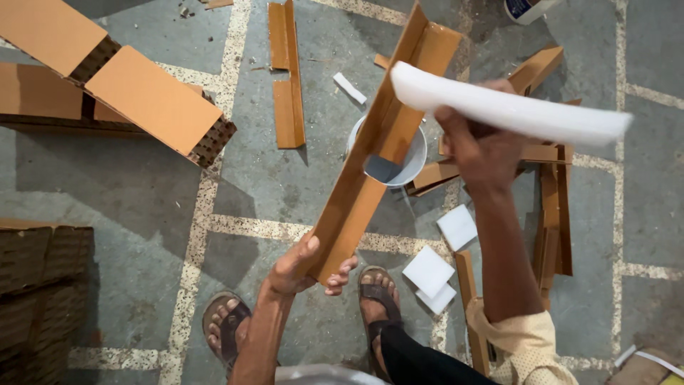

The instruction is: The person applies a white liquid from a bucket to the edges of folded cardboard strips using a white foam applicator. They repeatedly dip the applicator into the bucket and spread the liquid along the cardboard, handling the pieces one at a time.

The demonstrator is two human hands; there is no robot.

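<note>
Left hand (pixel 303 267) clamped on the near end of a long brown cardboard angle strip (pixel 377 142), smooth, folded to an L-section. Long axis running from the low near end up and away to the right, far end highest, above a round white bucket (pixel 412 160). Right hand (pixel 484 153) closed around a white foam strip (pixel 509 110), soft-edged and flat, blurred, long axis lying left to right. Three white foam squares (pixel 456 227) flat on the grey stone floor (pixel 285 192). Two honeycomb-core cardboard blocks (pixel 153 103) at upper left. Several loose cardboard offcuts (pixel 288 93) scattered about. Two sandalled feet (pixel 377 292) below.
</note>
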